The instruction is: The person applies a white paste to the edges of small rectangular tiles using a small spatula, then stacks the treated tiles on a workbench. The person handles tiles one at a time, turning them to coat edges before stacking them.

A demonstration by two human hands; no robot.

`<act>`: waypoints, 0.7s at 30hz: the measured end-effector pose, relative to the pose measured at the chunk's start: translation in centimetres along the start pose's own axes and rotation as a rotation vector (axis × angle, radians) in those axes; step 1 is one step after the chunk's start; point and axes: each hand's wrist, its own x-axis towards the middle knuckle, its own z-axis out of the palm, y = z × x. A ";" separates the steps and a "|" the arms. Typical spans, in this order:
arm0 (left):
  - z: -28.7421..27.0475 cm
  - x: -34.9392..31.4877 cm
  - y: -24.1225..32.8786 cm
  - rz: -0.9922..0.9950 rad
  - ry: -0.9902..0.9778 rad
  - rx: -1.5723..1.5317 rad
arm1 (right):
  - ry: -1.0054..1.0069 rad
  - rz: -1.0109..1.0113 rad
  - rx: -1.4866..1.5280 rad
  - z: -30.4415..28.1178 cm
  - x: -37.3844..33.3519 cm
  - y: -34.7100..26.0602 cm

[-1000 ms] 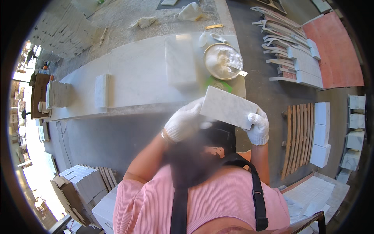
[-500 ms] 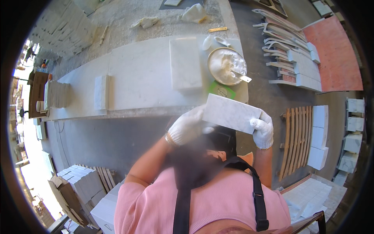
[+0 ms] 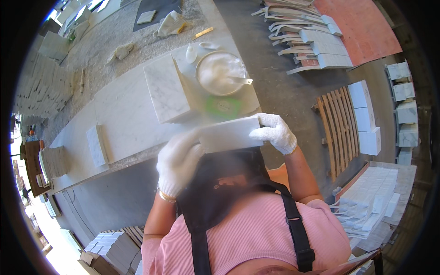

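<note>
A rectangular white marble tile [image 3: 231, 134] is held level in front of my dark apron, at the near edge of the workbench. My right hand [image 3: 275, 133], in a white knit glove, grips its right end with the thumb on the near side. At the left end my left hand [image 3: 179, 160], gloved too and smeared by motion, closes on the tile; its fingertips are partly hidden. Beyond the tile lies a green pad [image 3: 222, 106]. A round tub of white paste [image 3: 215, 75] stands behind it, with a putty knife [image 3: 240, 80] in the paste.
A stack of marble tiles [image 3: 167, 91] stands left of the tub, and a smaller stack [image 3: 96, 145] farther left on the bench. A crumpled cloth [image 3: 172, 23] and a stick [image 3: 203, 33] lie behind. To the right are a wooden pallet [image 3: 339, 128] and strapped tile bundles [image 3: 325, 43].
The tile has tilted from facing up to a narrower, flatter view. Both hands have moved left in the picture, and the whole view has swung round so the bench slants more.
</note>
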 end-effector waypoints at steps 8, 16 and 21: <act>3.5 4.7 1.4 0.140 -0.325 0.095 | -0.139 0.090 -0.059 0.1 0.4 -0.6; 4.2 4.3 -0.8 -0.134 -0.301 -0.053 | 0.088 -0.099 -0.148 -3.7 2.6 -2.0; 3.9 3.2 -1.8 -0.166 -0.261 0.025 | 0.436 -0.043 -0.177 -6.9 9.8 -1.4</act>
